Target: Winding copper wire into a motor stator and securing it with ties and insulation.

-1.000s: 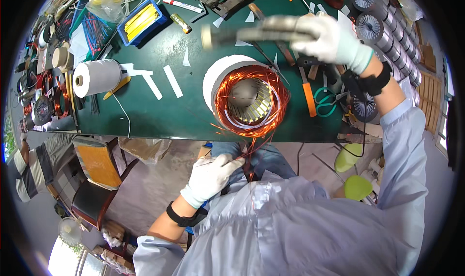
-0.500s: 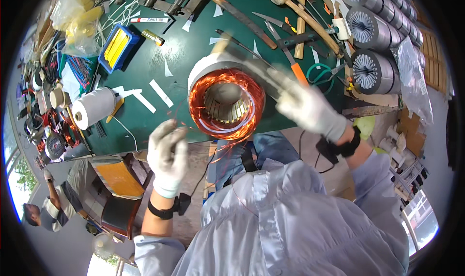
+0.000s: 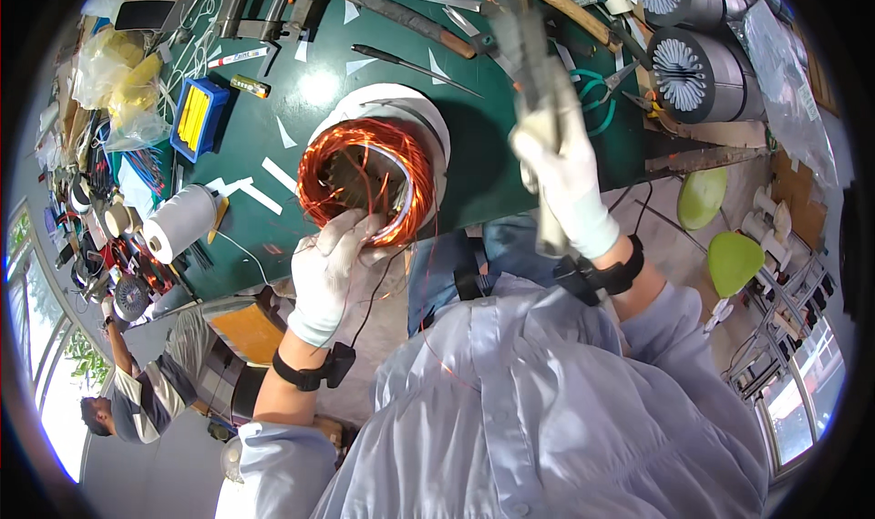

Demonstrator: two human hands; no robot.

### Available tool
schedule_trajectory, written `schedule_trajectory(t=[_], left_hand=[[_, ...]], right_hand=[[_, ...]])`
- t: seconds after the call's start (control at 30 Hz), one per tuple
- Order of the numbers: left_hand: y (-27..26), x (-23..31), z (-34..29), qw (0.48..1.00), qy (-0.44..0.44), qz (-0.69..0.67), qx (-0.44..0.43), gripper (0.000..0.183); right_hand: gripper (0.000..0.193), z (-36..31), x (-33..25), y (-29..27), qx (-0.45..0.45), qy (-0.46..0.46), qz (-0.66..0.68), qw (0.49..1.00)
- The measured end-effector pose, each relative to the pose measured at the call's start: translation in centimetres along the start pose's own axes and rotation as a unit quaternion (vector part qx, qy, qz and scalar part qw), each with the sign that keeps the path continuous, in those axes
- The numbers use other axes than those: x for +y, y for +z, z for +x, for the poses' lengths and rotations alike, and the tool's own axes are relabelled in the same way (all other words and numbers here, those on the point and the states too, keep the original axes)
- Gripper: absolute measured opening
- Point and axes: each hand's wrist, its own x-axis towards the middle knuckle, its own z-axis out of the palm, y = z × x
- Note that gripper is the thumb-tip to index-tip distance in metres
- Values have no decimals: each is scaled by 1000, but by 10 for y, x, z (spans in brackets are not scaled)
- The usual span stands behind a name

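Two gloved hands work at the near edge of a green bench (image 3: 474, 168). Left hand (image 3: 330, 273), in a white glove, rests with fingers curled against the lower rim of the copper winding (image 3: 365, 186), which sits in a white-banded stator (image 3: 415, 118) lying on the bench just ahead of the person. Thin copper wires (image 3: 401, 282) trail from the winding down toward the lap. Right hand (image 3: 563, 177), also gloved, is closed in a fist around the handle of a mallet (image 3: 524, 41), raised and blurred above the bench to the right of the stator. Left of the stator lie a white roll (image 3: 180, 223) and a blue box (image 3: 198, 118); finned grey stators (image 3: 702, 72) stand at far right.
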Motion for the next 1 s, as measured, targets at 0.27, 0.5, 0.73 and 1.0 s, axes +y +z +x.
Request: schedule_trajectory(t=[0.27, 0.5, 0.73, 1.0], left_hand=[[13, 42, 8, 991, -127, 9, 35, 44], [27, 73, 21, 974, -207, -12, 96, 39], [27, 82, 17, 964, -198, -76, 157, 41], [105, 90, -145, 979, -148, -139, 22, 38]], right_hand=[[80, -1, 11, -2, -99, 59, -81, 990], [81, -8, 17, 12, -229, -6, -143, 963], [81, -13, 3, 21, -265, 59, -89, 958], [62, 27, -64, 3, -401, -449, -350, 718]])
